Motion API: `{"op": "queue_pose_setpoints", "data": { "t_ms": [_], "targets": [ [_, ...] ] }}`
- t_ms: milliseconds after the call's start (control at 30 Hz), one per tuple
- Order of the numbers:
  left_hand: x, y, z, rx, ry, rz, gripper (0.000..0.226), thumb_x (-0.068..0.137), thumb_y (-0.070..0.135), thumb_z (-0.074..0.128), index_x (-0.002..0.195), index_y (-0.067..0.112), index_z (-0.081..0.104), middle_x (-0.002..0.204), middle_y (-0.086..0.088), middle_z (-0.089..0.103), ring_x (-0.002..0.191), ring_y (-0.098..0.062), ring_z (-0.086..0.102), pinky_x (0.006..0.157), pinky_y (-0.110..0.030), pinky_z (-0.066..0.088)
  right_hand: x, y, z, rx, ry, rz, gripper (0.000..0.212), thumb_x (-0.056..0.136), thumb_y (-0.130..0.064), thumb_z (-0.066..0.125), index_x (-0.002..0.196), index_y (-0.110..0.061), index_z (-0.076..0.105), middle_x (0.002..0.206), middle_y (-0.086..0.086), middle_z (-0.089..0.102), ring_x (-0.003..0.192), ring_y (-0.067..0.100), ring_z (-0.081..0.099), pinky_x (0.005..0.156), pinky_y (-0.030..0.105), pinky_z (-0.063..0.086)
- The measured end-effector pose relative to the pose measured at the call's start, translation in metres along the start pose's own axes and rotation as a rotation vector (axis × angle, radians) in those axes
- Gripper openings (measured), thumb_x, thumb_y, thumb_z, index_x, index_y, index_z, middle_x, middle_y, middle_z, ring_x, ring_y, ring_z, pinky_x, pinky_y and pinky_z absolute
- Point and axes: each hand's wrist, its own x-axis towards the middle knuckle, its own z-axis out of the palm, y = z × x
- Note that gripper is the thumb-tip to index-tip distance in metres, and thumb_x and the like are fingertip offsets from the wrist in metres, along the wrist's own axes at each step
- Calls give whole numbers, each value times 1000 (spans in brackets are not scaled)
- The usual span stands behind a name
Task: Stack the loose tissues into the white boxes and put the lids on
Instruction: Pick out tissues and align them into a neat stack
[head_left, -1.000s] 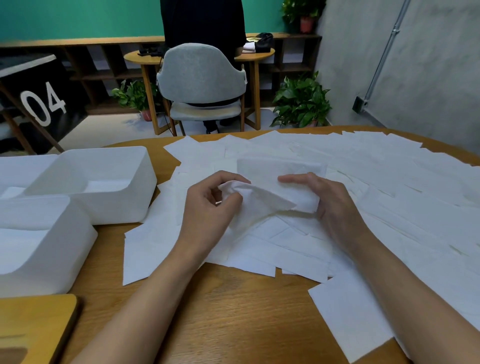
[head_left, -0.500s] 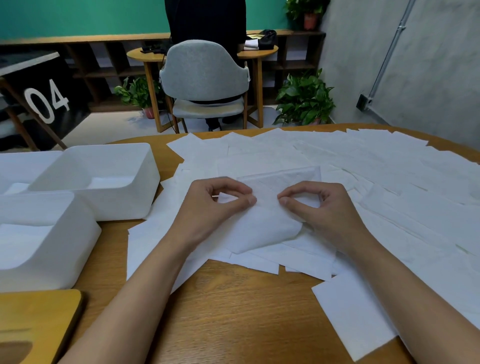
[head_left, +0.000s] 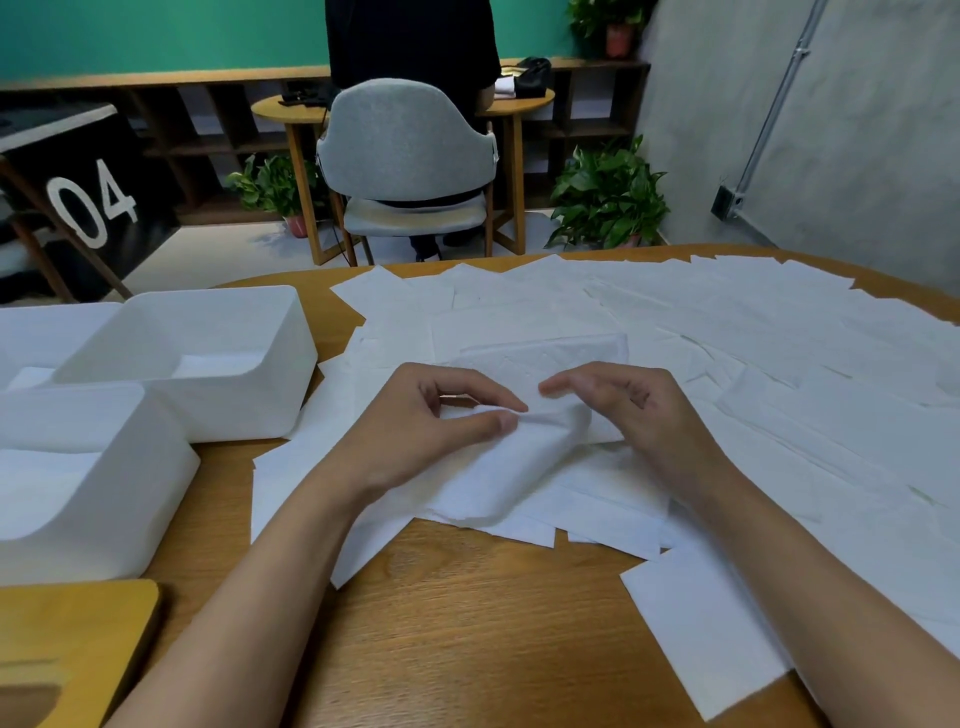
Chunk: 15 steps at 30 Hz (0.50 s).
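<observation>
Just beyond the bare wooden strip of the table (head_left: 467, 623), both hands meet over one crumpled tissue (head_left: 519, 457). The left hand (head_left: 415, 421) pinches a raised fold of it between thumb and forefinger. The right hand (head_left: 639, 415) arches over the tissue's other end with its fingers loosely bent and a fingertip reaching towards the left thumb (whether it grips the paper or only rests on it, I cannot tell). The tissue sags in a soft curve from the pinch down towards the person, lying on top of other sheets.

Loose tissues (head_left: 727, 338) cover the middle and right of the table in overlapping layers out to the far edge, and one separate sheet (head_left: 701, 634) lies near the right forearm.

To the left stand the white boxes, all without lids. The far box (head_left: 249, 395) sits just beside the tissue spread, with something flat and white on its floor. The near box (head_left: 104, 493) touches it at the front, and a third box (head_left: 47, 327) shows at the left edge. A wooden lid (head_left: 78, 639) with an oval slot lies flat at the lower left corner, in front of the near box.

Behind the table are a grey chair (head_left: 410, 150), a person in dark clothes (head_left: 410, 41) and potted plants (head_left: 608, 197).
</observation>
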Motion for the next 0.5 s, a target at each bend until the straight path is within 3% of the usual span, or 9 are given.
{"op": "queue_pose_setpoints", "data": {
  "t_ms": [67, 167, 300, 500],
  "targets": [
    [0, 1, 1, -101, 69, -13, 9, 92, 16, 78, 97, 21, 83, 103, 5, 80, 101, -12, 73, 86, -24, 55, -2, 0, 1, 74, -41, 14, 53, 83, -69, 64, 101, -22, 81, 105, -6, 79, 106, 11, 72, 99, 33, 49],
    [1, -2, 5, -150, 200, -17, 10, 93, 19, 79, 102, 20, 83, 104, 5, 80, 101, -14, 74, 86, -30, 57, -6, -5, 5, 156, -108, 13, 28, 91, -49, 76, 107, -26, 79, 103, -5, 80, 97, 14, 77, 82, 21, 56],
    [3, -6, 11, -158, 340, -13, 15, 89, 23, 83, 104, 22, 83, 106, 9, 80, 105, -11, 73, 92, -35, 60, -5, -8, 7, 133, -57, -3, 35, 86, -37, 73, 120, -27, 74, 112, -8, 78, 104, 12, 74, 86, 25, 58],
    [5, -7, 16, -103, 397, 54, 19, 84, 20, 87, 102, 19, 82, 104, 13, 79, 101, -4, 72, 86, -19, 56, -5, -6, 9, 20, -33, -42, 58, 85, -40, 76, 139, -40, 55, 130, -25, 60, 118, 5, 64, 93, 26, 57]
  ]
}}
